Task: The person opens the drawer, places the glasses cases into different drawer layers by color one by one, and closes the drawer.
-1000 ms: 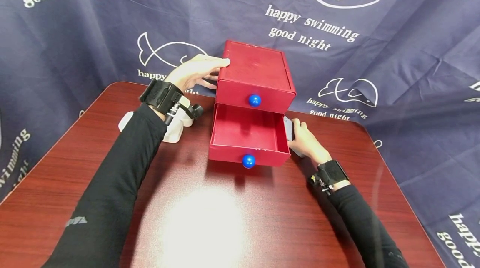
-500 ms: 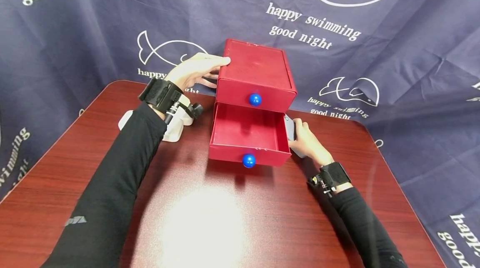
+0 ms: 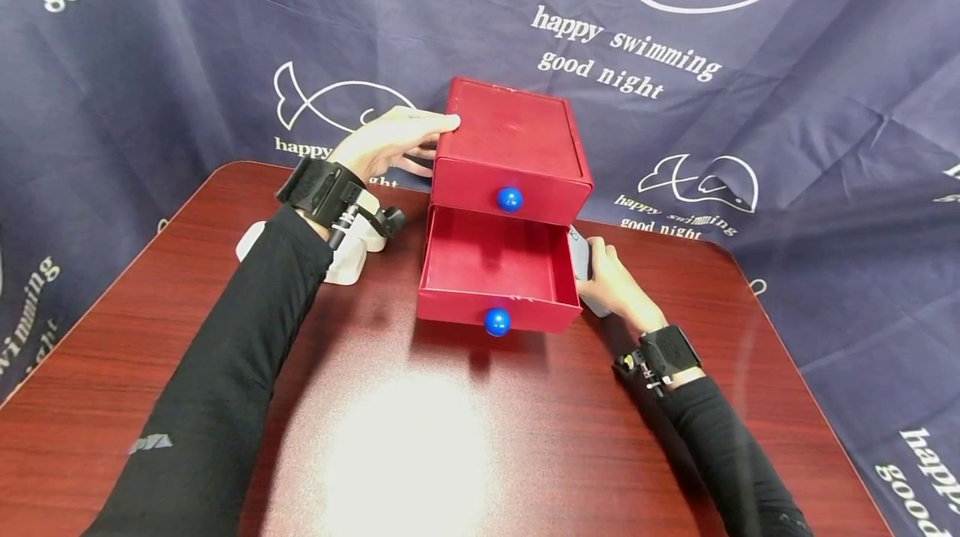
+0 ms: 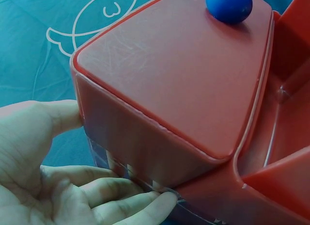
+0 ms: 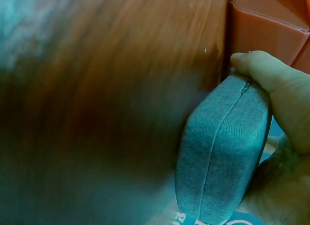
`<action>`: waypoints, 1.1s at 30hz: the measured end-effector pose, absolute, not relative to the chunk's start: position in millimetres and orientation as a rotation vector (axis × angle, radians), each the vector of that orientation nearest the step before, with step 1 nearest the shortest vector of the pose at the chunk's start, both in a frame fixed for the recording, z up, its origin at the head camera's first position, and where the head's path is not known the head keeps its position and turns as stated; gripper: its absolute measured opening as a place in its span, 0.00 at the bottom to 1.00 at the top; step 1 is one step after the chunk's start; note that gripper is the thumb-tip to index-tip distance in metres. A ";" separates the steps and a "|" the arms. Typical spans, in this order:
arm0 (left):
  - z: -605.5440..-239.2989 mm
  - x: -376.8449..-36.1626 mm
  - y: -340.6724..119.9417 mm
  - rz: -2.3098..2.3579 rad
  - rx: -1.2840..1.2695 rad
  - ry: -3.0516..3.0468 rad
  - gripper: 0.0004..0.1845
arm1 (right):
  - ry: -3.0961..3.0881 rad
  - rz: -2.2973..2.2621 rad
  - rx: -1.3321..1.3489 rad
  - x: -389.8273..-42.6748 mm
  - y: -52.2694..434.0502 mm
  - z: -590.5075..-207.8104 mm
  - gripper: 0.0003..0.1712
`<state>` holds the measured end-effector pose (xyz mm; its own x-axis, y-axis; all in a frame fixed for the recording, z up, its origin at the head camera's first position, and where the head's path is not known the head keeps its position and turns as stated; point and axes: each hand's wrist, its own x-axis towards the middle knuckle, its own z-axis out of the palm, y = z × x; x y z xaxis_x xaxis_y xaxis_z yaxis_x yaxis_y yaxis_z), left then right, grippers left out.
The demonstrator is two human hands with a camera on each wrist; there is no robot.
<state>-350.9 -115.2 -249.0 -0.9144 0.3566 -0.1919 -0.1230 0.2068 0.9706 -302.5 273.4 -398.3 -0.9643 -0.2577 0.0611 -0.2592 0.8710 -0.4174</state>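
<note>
On red-brown table (image 3: 420,437), I am bracing red drawer box (image 3: 517,137) with left hand (image 3: 390,145), fingers straight against its side. Right hand (image 3: 611,283) is gripping grey pouch (image 5: 223,147) beside open bottom drawer (image 3: 495,270); pouch not yet inside, drawer waiting empty.

Fish-print navy cloth (image 3: 787,62) behind wooden table (image 3: 450,454)

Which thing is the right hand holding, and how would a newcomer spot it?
Find the red drawer box on the table. Beside its open lower drawer, the right hand grips a grey fabric case. It is the only grey, zippered, soft-sided thing there.
</note>
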 end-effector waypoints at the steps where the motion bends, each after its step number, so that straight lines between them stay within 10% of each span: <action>1: -249.1 -350.7 -115.2 1.756 0.213 2.111 0.31 | -3.032 0.681 0.418 -302.4 273.6 -398.6 0.46; 33: -248.0 -353.0 -113.1 1.734 0.158 2.136 0.31 | -2.872 0.862 0.454 -300.8 270.5 -397.6 0.43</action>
<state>-353.0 -113.1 -248.0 -0.9202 0.3222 -0.2224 -0.1514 0.2308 0.9611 -300.8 270.5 -397.6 -0.9494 -0.2521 0.1873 -0.3136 0.7942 -0.5205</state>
